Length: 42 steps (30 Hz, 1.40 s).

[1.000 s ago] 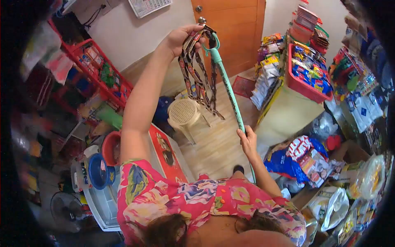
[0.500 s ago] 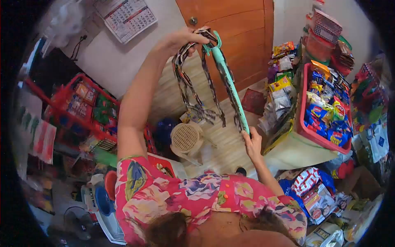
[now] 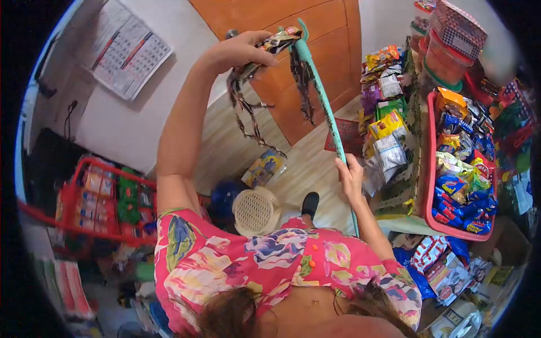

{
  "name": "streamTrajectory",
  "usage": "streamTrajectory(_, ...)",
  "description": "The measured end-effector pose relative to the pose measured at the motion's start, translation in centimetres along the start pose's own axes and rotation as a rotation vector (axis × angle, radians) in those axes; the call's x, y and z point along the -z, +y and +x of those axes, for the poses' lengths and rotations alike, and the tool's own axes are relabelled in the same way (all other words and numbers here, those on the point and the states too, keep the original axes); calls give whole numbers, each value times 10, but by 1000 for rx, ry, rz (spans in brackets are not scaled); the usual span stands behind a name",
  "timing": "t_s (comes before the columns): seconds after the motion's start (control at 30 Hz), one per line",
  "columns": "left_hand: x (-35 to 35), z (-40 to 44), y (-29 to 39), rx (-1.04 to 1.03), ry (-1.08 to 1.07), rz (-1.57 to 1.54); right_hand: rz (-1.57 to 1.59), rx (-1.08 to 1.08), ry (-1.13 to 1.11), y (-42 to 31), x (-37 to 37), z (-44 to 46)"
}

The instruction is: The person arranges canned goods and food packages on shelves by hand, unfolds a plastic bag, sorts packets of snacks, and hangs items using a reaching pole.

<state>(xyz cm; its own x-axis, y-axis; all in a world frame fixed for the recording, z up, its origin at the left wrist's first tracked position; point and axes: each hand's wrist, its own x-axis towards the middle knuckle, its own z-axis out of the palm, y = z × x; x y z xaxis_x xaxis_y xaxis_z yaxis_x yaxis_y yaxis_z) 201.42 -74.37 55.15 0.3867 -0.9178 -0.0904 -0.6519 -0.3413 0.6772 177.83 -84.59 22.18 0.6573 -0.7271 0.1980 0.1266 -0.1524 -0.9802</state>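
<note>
My left hand (image 3: 248, 52) is raised in front of the door, closed on a bundle of long, dark, crinkled strips (image 3: 287, 39) that look like packaging. One part of the strips dangles below this hand, and another (image 3: 304, 84) hangs beside the head of a mint-green pole (image 3: 326, 107). At its top the pole has a curved, hook-like end (image 3: 303, 29), which touches the bundle. Lower down, my right hand (image 3: 351, 176) is closed around the shaft. The pole slants, with its lower end near my right forearm.
A pink basket (image 3: 431, 169) of snack packs stands at right, with hanging packs (image 3: 389, 124) beside it. A red basket (image 3: 84, 163) is at left. A beige stool (image 3: 256, 211) stands on the floor below. Ahead are an orange door (image 3: 327, 50) and a wall calendar (image 3: 127, 56).
The view has shifted. The strips along the pole's shaft have moved away from it, and now hang near its top. My right hand still grips the shaft, with more pole showing below it.
</note>
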Motion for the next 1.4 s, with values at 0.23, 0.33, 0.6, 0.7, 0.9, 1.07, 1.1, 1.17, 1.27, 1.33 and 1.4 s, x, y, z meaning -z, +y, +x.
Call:
streamTrajectory(0.23,-8,88,-44,-349,-11,-565,209,40,156,-31,-52,93)
streamTrajectory(0.33,14,140,-47,-486,17,-691,127,139,217,-43,-68,148)
streamTrajectory(0.6,5,221,-21,-742,-211,-893,201,141,378,-82,-55,216)
streamTrajectory(0.7,-20,263,-25,-805,-321,-834,-24,126,416,-87,-32,238)
streamTrajectory(0.9,-92,329,-28,-819,-666,-792,182,355,469,-128,-15,278)
streamTrajectory(1.07,-99,368,12,-864,-577,-861,83,335,544,-113,27,316)
streamTrajectory(1.1,-96,377,19,-868,-587,-881,63,328,560,-116,30,323)
streamTrajectory(1.17,-91,398,38,-920,-606,-983,36,355,603,-119,33,342)
streamTrajectory(1.27,-66,437,72,-1037,-651,-975,-71,150,630,-109,34,347)
streamTrajectory(1.33,-43,455,92,-1028,-750,-998,-161,17,679,-78,29,345)
streamTrajectory(1.4,-20,470,110,-1008,-809,-1006,-183,-100,746,-39,25,341)
